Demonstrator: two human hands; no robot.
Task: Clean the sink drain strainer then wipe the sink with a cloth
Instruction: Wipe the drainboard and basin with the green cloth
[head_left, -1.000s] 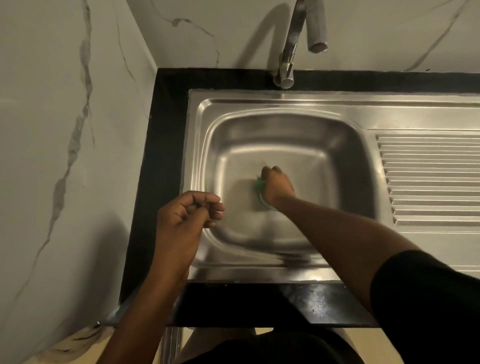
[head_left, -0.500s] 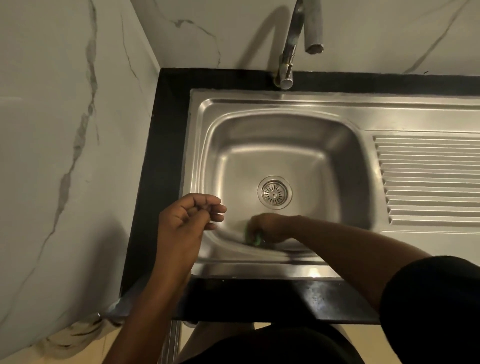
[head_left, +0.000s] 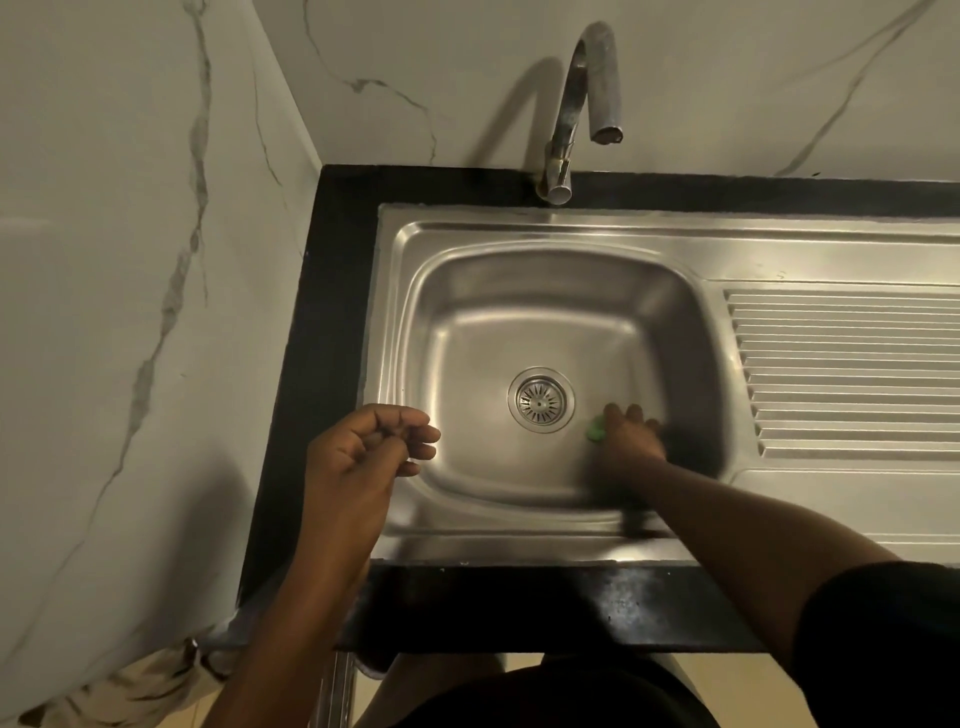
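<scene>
One cloth (head_left: 595, 429) gripped in right hand (head_left: 631, 440); left hand (head_left: 363, 452) curled empty

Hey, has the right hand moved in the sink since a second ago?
Yes. The right hand covered the drain strainer, swept to its near side, and now is right of it, on the green cloth.

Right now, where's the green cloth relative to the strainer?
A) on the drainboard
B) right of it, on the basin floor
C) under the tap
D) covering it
B: the cloth, under the right hand, lies on the basin floor right of the uncovered strainer.
</scene>
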